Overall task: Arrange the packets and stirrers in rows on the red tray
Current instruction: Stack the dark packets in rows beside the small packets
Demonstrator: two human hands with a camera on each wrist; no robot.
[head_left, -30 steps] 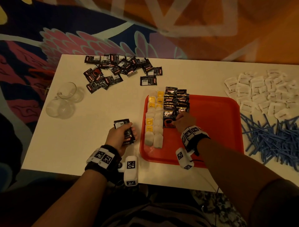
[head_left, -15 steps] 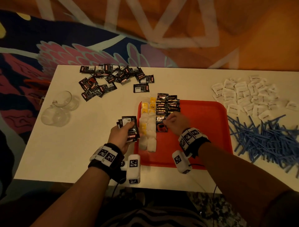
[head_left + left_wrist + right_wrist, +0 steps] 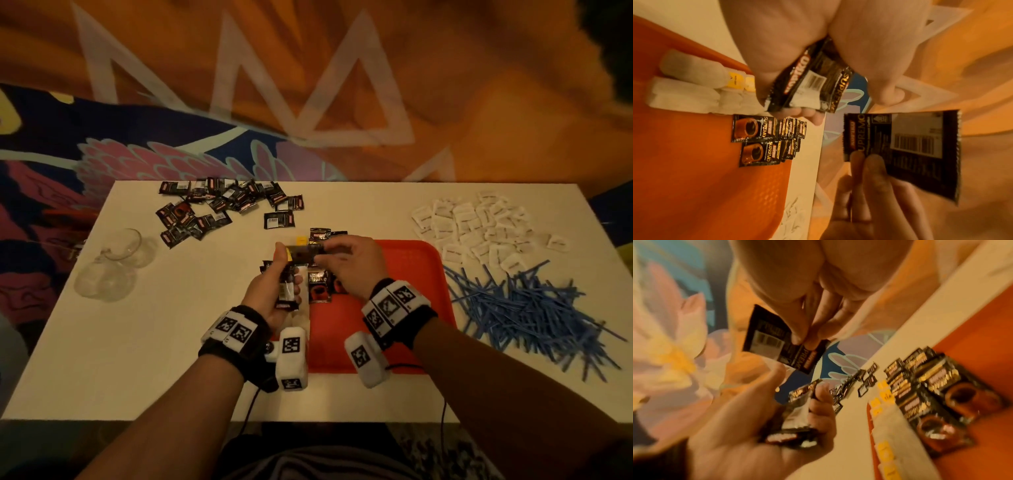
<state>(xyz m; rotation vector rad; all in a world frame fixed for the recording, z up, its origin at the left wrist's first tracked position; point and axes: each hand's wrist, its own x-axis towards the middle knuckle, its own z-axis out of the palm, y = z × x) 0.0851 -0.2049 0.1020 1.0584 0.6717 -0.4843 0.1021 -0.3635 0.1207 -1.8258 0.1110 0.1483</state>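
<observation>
- Progress stands at a partial fill: the red tray [image 3: 404, 274] on the counter [image 3: 137, 342] carries rows only along its left side, and most of its floor is bare.
- Two rows of white tea bags with yellow tags [image 3: 694, 91] lie at the tray's left edge, and next to them two rows of black coffee packets [image 3: 756, 139] overlap like shingles, printed cup side up.
- Your left hand [image 3: 270, 294] has its grip curled round a small stack of coffee packets [image 3: 287, 291], held above the tray's left edge.
- Your right hand [image 3: 346, 267] pinches a single packet [image 3: 900, 146] by one edge between thumb and fingertips, barcode side toward the left wrist camera, lifted clear of the tray just beside the stack; it looks ready to go down at the near end of a coffee row.
- Left to place, by my judgement: the held stack, the loose black packets [image 3: 219, 205] at the far left of the counter, the white packets [image 3: 479, 226] at the far right, and the heap of blue stirrers [image 3: 531, 305] near the tray's right rim.
- None of the white packets or stirrers is on the tray yet, so well over half of the job remains.
</observation>
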